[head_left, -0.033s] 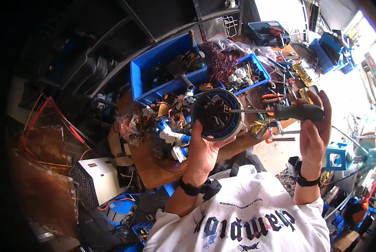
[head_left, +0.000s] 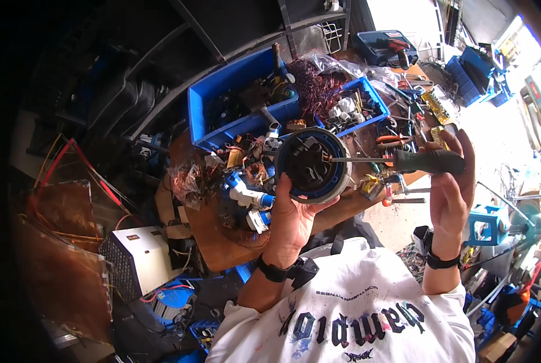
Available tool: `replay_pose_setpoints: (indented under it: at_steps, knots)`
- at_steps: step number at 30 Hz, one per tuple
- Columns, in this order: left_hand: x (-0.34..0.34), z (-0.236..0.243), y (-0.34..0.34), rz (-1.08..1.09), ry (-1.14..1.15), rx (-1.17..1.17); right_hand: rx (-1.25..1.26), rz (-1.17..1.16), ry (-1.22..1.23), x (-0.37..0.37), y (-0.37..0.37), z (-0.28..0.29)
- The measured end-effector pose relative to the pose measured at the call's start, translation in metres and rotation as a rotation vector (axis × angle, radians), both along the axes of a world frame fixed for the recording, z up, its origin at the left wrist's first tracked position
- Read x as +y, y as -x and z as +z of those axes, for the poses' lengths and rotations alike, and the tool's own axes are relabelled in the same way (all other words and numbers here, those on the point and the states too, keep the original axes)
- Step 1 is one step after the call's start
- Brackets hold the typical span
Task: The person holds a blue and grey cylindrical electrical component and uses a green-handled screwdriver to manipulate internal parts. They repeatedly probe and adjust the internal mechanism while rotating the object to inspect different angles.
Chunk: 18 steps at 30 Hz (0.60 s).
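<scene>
Round housing [head_left: 307,170]: grey-rimmed; raised over the near edge of the tabletop [head_left: 213,245]; a slip could drop it
Left hand [head_left: 299,213]: clamped on the lower rim; a weak hold could let it twist
Screwdriver [head_left: 429,161]: shaft reaching the cavity; sideways pressure could skid the tip
Right hand [head_left: 453,196]: clasped on the handle; overpushing could scar the interior
Blue-and-white connectors [head_left: 259,221]: near the tabletop's near edge; a knock could topple them

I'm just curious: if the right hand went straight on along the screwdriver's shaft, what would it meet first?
Probably the round housing held in the left hand; the screwdriver in the right hand overlaps it in view, though depth leaves contact unclear.
</scene>
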<state>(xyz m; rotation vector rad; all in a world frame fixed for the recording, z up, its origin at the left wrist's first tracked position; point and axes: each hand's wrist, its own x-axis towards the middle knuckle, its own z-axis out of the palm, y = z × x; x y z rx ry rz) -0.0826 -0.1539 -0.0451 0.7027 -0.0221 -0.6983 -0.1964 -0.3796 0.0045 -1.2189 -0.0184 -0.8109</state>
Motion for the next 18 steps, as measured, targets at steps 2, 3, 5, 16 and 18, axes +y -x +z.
replay_pose_setpoints:
  at_steps: [2, 3, 5, 16, 18]
  knots:
    - [-0.001, 0.001, 0.000, 0.020, -0.031, 0.013, -0.008, 0.068, -0.068, -0.002, 0.001, -0.004]
    - [-0.001, 0.001, 0.000, 0.026, -0.038, 0.010, 0.113, -0.064, -0.067, 0.003, 0.000, -0.004]
    - [0.000, 0.001, -0.001, 0.039, -0.054, 0.004, 0.243, -0.001, -0.064, -0.006, 0.006, -0.007]
    - [0.005, -0.001, -0.002, 0.023, 0.013, 0.013, 0.087, -0.099, 0.378, -0.007, 0.004, -0.003]
    - [0.004, -0.001, -0.001, 0.022, 0.013, 0.006, 0.047, -0.066, 0.318, -0.007, 0.005, -0.003]
